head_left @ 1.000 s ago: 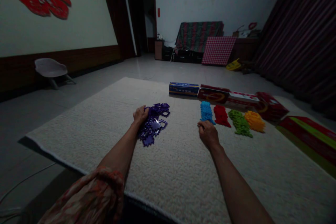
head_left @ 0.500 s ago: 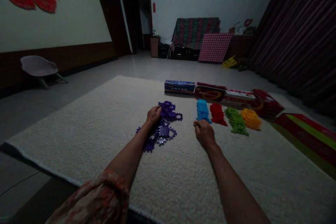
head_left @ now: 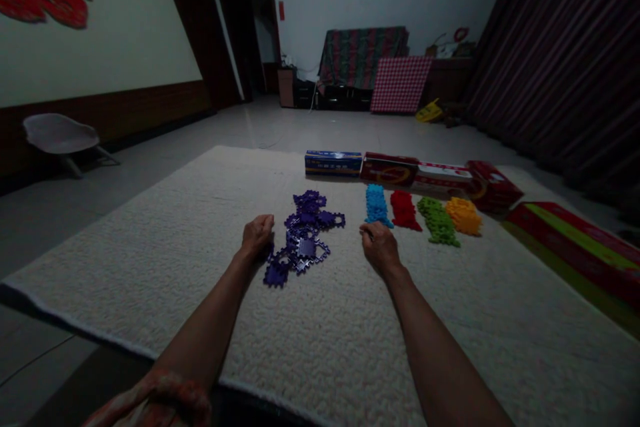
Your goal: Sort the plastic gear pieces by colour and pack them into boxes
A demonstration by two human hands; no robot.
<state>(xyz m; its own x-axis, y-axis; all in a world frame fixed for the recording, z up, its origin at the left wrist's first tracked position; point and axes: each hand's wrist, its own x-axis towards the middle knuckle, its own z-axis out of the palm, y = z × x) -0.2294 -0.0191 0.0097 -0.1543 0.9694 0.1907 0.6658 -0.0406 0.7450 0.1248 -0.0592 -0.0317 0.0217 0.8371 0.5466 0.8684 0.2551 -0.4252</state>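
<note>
Toothed purple plastic pieces (head_left: 306, 248) lie in a loose, overlapping heap on the pale textured mat (head_left: 325, 347). My left hand (head_left: 257, 235) is closed at the heap's left edge. Its curled fingers hide whatever they may hold. To the right of the heap my right hand (head_left: 380, 245) rests low over the mat, fingers curled in and nothing showing at the tips. Just beyond it is a strip-like stack of blue pieces (head_left: 377, 203). Stacks of red pieces (head_left: 404, 209), green pieces (head_left: 438, 220) and yellow pieces (head_left: 463, 215) follow to the right.
Behind the stacks stand a blue box (head_left: 333, 165), a dark red box (head_left: 389, 169), a red and white box (head_left: 444, 177) and another red box (head_left: 493, 185). A long red and green box (head_left: 575, 247) borders the right side. Left, on the floor, is a small pale chair (head_left: 63, 137).
My left hand has moved left and towards me, off the upper purple pieces to the heap's left side. My right hand stays near the blue stack. The view has shifted slightly.
</note>
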